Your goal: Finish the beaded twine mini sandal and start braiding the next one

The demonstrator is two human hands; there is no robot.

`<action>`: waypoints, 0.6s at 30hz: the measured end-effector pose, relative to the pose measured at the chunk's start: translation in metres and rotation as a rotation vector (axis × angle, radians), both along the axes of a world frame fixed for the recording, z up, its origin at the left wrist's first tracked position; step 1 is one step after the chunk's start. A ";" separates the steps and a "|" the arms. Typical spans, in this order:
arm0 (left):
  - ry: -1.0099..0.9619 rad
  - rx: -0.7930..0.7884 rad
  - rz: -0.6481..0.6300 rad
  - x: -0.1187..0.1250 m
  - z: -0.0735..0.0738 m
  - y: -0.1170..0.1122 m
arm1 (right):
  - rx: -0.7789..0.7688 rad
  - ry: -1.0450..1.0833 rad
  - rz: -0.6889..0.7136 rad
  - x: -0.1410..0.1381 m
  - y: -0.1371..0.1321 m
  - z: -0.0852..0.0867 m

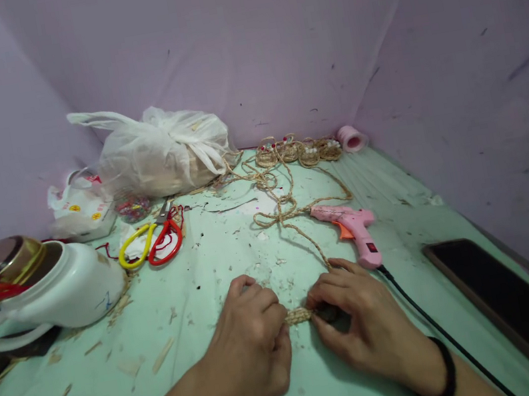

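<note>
Between my two hands a short strip of braided straw rope shows over the green tabletop. My left hand pinches its left end with curled fingers. At the right end, my right hand holds the strip between thumb and fingertips, a dark band round its wrist. From the right fingers a straw cord runs back to a loose tangle. The ends of the strip are hidden by my fingers. A pink glue gun with an orange trigger lies just beyond my right hand.
Scissors with yellow and red handles lie at left, near a tilted white pot. A white plastic bag, coiled straw pieces and a pink roll stand along the back wall. A dark phone lies right, past the black cable.
</note>
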State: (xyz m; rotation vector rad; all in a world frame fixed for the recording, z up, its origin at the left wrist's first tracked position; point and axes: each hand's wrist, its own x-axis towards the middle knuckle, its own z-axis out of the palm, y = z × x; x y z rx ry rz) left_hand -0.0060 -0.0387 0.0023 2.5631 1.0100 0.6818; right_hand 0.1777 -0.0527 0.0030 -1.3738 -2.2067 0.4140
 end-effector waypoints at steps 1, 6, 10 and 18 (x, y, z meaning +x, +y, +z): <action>0.012 -0.002 -0.003 0.000 0.001 0.000 | -0.009 -0.006 -0.003 0.000 0.000 0.000; 0.041 -0.009 -0.005 -0.001 0.002 -0.001 | 0.040 0.026 0.013 0.001 -0.004 0.005; 0.065 -0.018 0.003 -0.004 0.001 -0.002 | 0.076 -0.009 0.088 -0.009 -0.004 0.006; 0.083 -0.066 0.090 -0.003 0.000 -0.002 | 0.074 -0.008 0.080 -0.020 -0.001 -0.001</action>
